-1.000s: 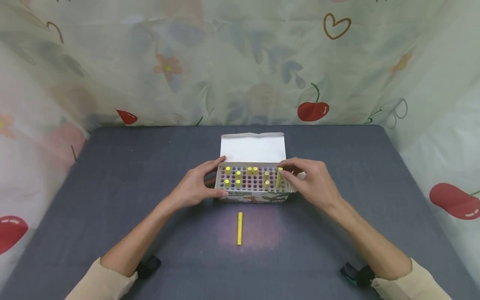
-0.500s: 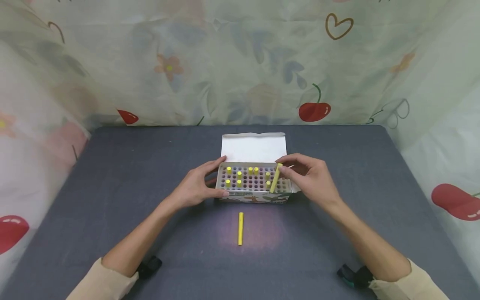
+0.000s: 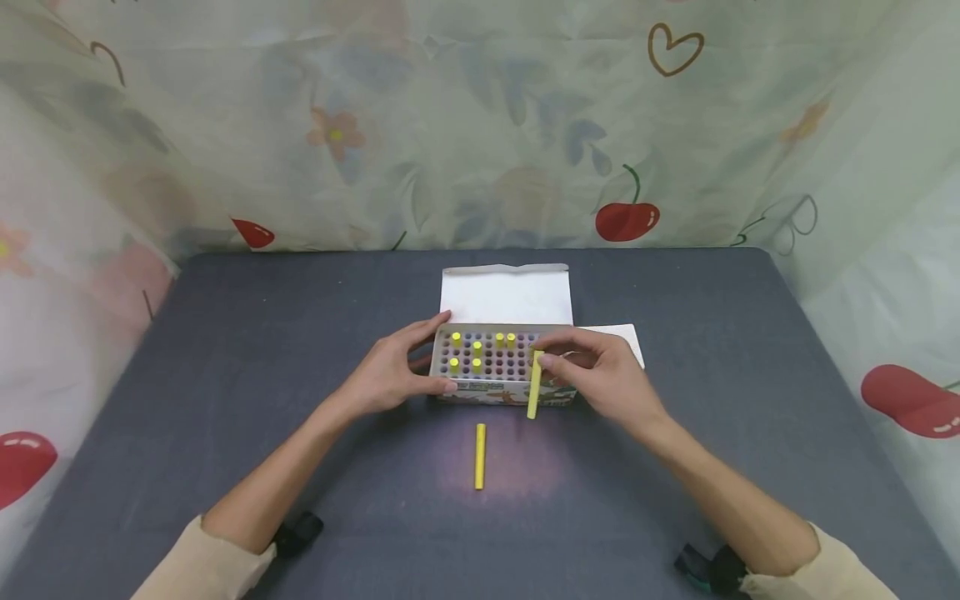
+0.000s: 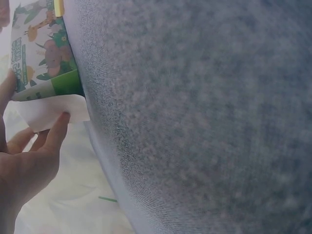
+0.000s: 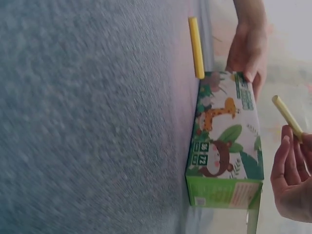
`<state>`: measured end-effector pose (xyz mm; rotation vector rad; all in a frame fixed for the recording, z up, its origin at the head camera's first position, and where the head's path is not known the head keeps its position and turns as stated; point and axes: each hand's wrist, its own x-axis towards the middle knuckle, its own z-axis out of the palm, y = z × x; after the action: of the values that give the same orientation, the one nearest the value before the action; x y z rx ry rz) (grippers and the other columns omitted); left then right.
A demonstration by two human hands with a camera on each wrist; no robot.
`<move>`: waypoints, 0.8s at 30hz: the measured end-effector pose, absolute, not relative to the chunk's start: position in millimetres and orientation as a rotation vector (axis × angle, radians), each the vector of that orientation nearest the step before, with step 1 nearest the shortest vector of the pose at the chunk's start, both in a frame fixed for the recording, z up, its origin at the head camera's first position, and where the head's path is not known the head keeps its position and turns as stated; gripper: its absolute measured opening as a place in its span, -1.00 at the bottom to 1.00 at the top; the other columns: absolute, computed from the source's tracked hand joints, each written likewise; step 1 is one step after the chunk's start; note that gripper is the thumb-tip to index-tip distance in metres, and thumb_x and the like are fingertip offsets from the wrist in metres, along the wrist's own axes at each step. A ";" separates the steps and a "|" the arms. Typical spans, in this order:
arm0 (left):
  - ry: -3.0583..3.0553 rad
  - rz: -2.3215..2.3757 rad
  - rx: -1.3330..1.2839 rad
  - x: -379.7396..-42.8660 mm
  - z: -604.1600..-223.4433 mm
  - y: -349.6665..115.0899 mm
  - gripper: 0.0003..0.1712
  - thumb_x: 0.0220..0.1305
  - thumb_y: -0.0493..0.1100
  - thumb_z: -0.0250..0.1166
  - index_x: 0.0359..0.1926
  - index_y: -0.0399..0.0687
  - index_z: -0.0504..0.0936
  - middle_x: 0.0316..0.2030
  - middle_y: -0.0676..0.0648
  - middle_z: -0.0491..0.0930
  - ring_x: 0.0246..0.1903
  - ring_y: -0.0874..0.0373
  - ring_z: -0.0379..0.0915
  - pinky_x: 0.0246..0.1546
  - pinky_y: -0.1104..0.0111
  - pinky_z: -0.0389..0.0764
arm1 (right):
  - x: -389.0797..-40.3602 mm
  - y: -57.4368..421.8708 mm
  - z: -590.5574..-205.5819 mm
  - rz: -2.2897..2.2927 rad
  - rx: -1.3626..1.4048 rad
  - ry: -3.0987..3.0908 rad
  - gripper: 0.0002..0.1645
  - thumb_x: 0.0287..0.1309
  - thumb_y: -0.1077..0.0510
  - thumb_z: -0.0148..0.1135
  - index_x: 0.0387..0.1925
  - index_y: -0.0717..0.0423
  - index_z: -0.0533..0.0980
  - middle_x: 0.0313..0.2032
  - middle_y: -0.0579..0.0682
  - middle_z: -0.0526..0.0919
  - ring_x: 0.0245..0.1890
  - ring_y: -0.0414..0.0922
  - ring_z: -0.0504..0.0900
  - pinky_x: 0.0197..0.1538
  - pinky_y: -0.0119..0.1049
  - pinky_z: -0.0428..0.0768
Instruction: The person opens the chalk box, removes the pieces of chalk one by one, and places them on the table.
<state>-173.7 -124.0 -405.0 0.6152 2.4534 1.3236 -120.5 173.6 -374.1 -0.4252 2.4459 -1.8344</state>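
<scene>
My right hand [image 3: 603, 371] pinches a yellow chalk stick [image 3: 533, 396] by its top end, in front of the right part of an animal-print cardboard box [image 3: 480, 393]. In the right wrist view, the held chalk is raised apart from the box's printed side [image 5: 219, 131]. With thumb at the front and fingers behind, my left hand [image 3: 393, 371] grips the box's left end. Inside the box is a tray of holes, with several yellow chalks [image 3: 476, 347] standing in it; my right hand hides its right part. Another yellow chalk [image 3: 480, 457] lies on the table before the box.
The box's white lid [image 3: 506, 296] stands raised at the back, and a white side flap [image 3: 618, 335] sticks out at the right. Dark grey cloth covers the table [image 3: 300, 292]. A patterned curtain [image 3: 480, 125] hangs behind and at both sides.
My right hand has drawn the chalk up from the tray's right end and carried it left and toward the front. The left hand and the box have stayed in place.
</scene>
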 end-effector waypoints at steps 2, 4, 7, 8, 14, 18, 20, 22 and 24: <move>2.454 1.317 0.601 -173.9 -405.2 -124.1 0.14 0.05 -0.15 0.58 0.56 0.17 0.11 0.46 -0.17 0.16 0.41 -0.09 0.18 0.19 0.22 0.57 | -118.2 170.9 -376.3 -1.844 -0.422 2.420 -0.74 0.24 0.22 0.36 -0.05 0.23 0.66 -0.24 0.06 0.73 -0.33 -0.02 0.75 -0.24 -0.10 0.76; 2.456 1.313 0.596 -174.1 -405.7 -124.3 0.14 0.05 -0.14 0.58 0.56 0.18 0.11 0.46 -0.17 0.16 0.41 -0.09 0.18 0.19 0.23 0.58 | -115.7 167.8 -378.3 -1.864 -0.403 2.376 -0.74 0.23 0.24 0.36 -0.07 0.26 0.66 -0.27 0.08 0.73 -0.35 0.04 0.75 -0.26 -0.07 0.76; 2.459 1.311 0.594 -174.2 -406.3 -123.8 0.14 0.04 -0.15 0.58 0.56 0.19 0.11 0.46 -0.16 0.16 0.41 -0.08 0.19 0.18 0.23 0.58 | -112.4 163.2 -382.2 -1.871 -0.373 2.321 -0.74 0.22 0.25 0.37 -0.08 0.30 0.65 -0.31 0.11 0.73 -0.38 0.13 0.73 -0.29 -0.07 0.76; 2.459 1.313 0.600 -174.2 -406.5 -123.6 0.14 0.04 -0.15 0.58 0.56 0.18 0.11 0.46 -0.17 0.16 0.40 -0.09 0.19 0.18 0.22 0.59 | -111.2 162.0 -383.6 -1.866 -0.363 2.310 -0.74 0.21 0.26 0.37 -0.09 0.31 0.66 -0.32 0.12 0.73 -0.38 0.16 0.73 -0.30 -0.08 0.77; 2.448 1.333 0.595 -173.2 -405.8 -122.2 0.16 0.03 -0.18 0.59 0.56 0.14 0.11 0.45 -0.20 0.17 0.37 -0.14 0.25 0.19 0.21 0.58 | -106.6 155.7 -391.8 -1.862 -0.291 2.253 -0.75 0.19 0.25 0.39 -0.12 0.31 0.65 -0.38 0.13 0.73 -0.40 0.16 0.72 -0.32 -0.05 0.77; 2.449 1.339 0.602 -172.6 -405.6 -121.1 0.16 0.03 -0.19 0.59 0.56 0.11 0.11 0.45 -0.21 0.18 0.34 -0.15 0.30 0.19 0.19 0.57 | -104.0 152.3 -397.2 -1.855 -0.262 2.226 -0.75 0.19 0.24 0.40 -0.12 0.31 0.65 -0.39 0.14 0.74 -0.39 0.15 0.73 -0.33 -0.08 0.78; 2.452 1.343 0.612 -172.4 -405.4 -120.9 0.15 0.03 -0.20 0.58 0.56 0.10 0.12 0.44 -0.22 0.19 0.34 -0.14 0.30 0.20 0.17 0.56 | -102.8 150.7 -400.3 -1.846 -0.255 2.213 -0.75 0.20 0.24 0.39 -0.13 0.32 0.65 -0.39 0.15 0.73 -0.38 0.18 0.73 -0.32 -0.07 0.78; 2.453 1.346 0.618 -172.4 -405.3 -120.8 0.15 0.03 -0.20 0.58 0.55 0.09 0.12 0.44 -0.22 0.19 0.34 -0.14 0.29 0.21 0.17 0.56 | -101.4 149.2 -403.6 -1.838 -0.251 2.197 -0.75 0.20 0.24 0.39 -0.13 0.33 0.65 -0.37 0.15 0.74 -0.37 0.21 0.73 -0.32 -0.07 0.78; 2.454 1.345 0.620 -172.5 -404.9 -120.9 0.15 0.03 -0.20 0.58 0.55 0.08 0.12 0.44 -0.22 0.20 0.34 -0.13 0.29 0.21 0.17 0.56 | -100.5 147.4 -407.8 -1.841 -0.247 2.168 -0.76 0.20 0.26 0.38 -0.13 0.35 0.65 -0.37 0.17 0.73 -0.36 0.22 0.73 -0.31 -0.06 0.78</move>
<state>-172.5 -120.9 -404.9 0.6197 2.4544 1.3448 -100.5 147.4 -407.8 -0.2471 2.1680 -1.8414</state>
